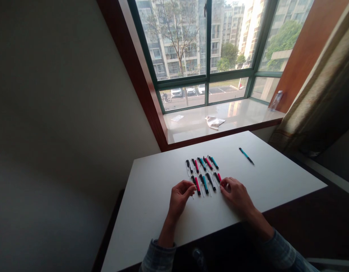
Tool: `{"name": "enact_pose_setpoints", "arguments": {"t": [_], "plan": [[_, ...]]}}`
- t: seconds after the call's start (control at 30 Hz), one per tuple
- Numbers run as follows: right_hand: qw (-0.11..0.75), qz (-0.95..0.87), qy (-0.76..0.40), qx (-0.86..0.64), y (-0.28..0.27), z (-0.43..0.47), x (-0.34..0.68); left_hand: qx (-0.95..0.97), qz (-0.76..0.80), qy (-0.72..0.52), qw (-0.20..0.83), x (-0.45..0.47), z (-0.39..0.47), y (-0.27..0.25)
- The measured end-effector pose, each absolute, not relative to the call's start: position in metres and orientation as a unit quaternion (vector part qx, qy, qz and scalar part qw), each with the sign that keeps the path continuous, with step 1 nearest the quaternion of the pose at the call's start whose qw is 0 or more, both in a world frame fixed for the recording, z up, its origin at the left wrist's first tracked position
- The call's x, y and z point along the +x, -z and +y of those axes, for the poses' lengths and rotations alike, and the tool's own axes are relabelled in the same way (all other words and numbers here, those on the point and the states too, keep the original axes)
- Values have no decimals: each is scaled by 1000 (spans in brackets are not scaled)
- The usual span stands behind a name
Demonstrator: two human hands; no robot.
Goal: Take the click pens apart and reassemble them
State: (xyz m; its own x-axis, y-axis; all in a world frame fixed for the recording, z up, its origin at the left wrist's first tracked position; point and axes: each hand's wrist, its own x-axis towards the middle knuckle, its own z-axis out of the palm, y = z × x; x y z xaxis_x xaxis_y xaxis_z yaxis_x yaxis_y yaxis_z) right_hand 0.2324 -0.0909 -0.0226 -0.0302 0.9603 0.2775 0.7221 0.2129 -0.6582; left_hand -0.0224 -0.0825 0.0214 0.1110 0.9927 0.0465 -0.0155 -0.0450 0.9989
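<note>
Two rows of pens in pieces lie on the white table (151, 189). The pieces include red barrels (197, 186), teal barrels (205, 184), black parts (210, 181) and thin white refills (202, 189). My left hand (180, 196) is closed in a pinch beside the left end of the near row. Whatever its fingertips hold is too small to make out. At the right end of that row, my right hand (237, 193) has its fingers closed at the lower end of a red pen barrel (219, 176), which they partly hide. One whole teal-and-black pen (246, 155) lies apart at the right.
Behind the table runs a pale window sill (188, 130) with crumpled paper (214, 122), a flat wrapper (177, 118) and a clear bottle (275, 101). A wall (78, 113) stands on the left. A curtain (307, 102) hangs at the right.
</note>
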Motion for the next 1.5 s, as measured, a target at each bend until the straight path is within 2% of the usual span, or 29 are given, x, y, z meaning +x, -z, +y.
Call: {"name": "enact_pose_setpoints", "arguments": {"t": [0.27, 0.4, 0.67, 0.9, 1.27, 1.37, 1.5], "plan": [[342, -695, -194, -602, 19, -92, 235, 533, 450, -486, 527, -21, -82, -21], [392, -686, -202, -578, 12, -94, 231, 537, 437, -483, 536, -21, -82, -19], [465, -713, -314, -420, -5, -115, 181, 545, 386, -437, 602, -22, -85, -20], [524, -667, -333, -411, -7, -117, 172, 536, 373, -426, 626, -22, -86, -19], [523, -633, -404, -403, -5, -107, 168, 555, 366, -411, 624, -22, -88, -21], [515, -650, -388, -402, -6, -102, 175, 558, 380, -414, 611, -21, -87, -22], [515, -681, -275, -442, -1, -87, 199, 551, 412, -469, 554, -22, -83, -21]]}}
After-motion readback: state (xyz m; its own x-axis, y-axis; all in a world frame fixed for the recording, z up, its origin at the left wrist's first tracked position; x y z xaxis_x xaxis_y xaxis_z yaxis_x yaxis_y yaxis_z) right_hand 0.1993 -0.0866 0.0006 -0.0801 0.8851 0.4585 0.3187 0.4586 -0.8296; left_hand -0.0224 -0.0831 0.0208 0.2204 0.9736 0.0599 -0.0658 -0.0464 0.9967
